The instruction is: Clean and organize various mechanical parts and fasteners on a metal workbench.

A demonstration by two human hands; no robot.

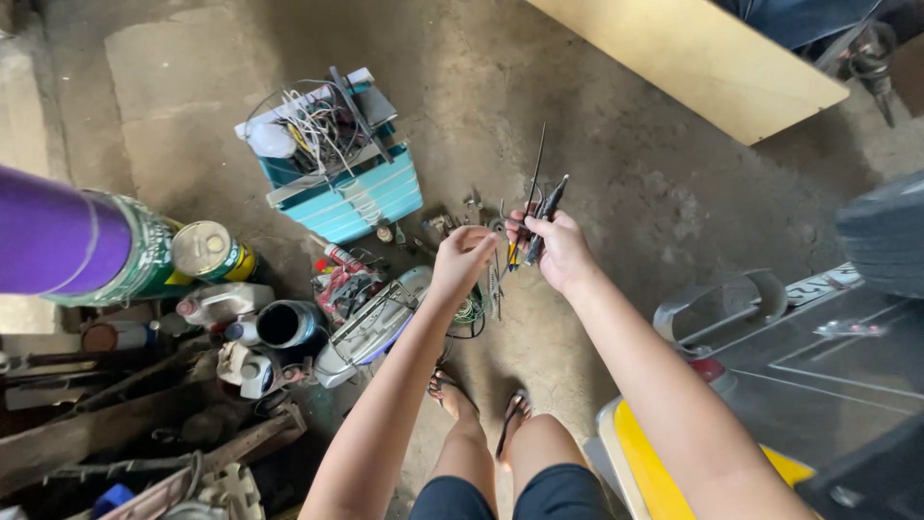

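My right hand (556,250) is closed around a bundle of thin tools (537,207): a black-handled screwdriver and long metal rods that stick up from the fist. My left hand (460,258) is held out beside it over the floor, fingers loosely bent, with nothing visibly in it. Both hands hover above a scatter of small tools and metal parts (452,231) on the concrete floor. My feet in sandals (481,404) show below.
A teal plastic drawer box (358,197) full of wires stands behind the tools. Paint cans (207,252), bottles, a silver radio (371,327) and wood scraps crowd the left. A motorcycle seat and yellow panel (654,462) are at right, a pale board (703,58) at top.
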